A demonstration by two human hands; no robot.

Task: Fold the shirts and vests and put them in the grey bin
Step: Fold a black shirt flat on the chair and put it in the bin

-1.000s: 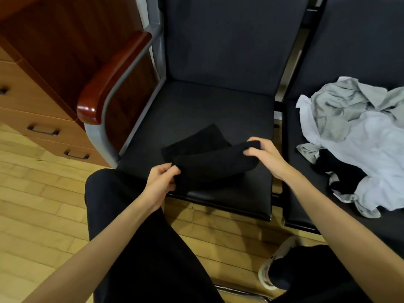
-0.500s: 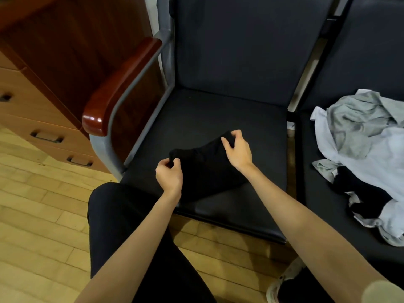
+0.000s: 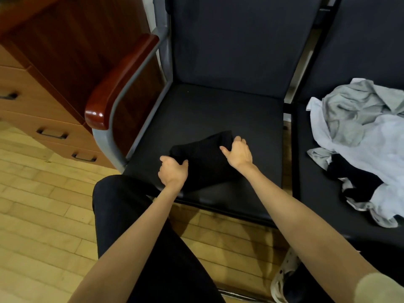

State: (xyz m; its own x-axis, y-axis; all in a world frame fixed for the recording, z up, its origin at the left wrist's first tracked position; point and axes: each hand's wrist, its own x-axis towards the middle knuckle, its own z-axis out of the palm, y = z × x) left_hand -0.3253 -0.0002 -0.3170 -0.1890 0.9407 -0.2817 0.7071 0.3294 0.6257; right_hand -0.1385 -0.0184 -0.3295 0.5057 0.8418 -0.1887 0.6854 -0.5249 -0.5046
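A folded black garment (image 3: 204, 160) lies on the dark seat of the left chair (image 3: 214, 112), near its front edge. My left hand (image 3: 172, 170) grips the garment's near left corner, thumb on top. My right hand (image 3: 238, 153) holds its far right edge, fingers curled over the cloth and thumb spread. A loose heap of grey, white and black shirts and vests (image 3: 363, 145) lies on the seat of the right chair. The grey bin is not in view.
A red-brown wooden armrest (image 3: 115, 88) on a grey metal frame stands left of the seat. A wooden drawer cabinet (image 3: 43, 84) is further left. My dark-trousered knee (image 3: 122, 197) is close to the seat's front edge. Pale wood flooring lies below.
The right hand carried the garment's right end leftward over the rest, making a smaller bundle. Both hands now hold it down on the seat, a little closer together than before.
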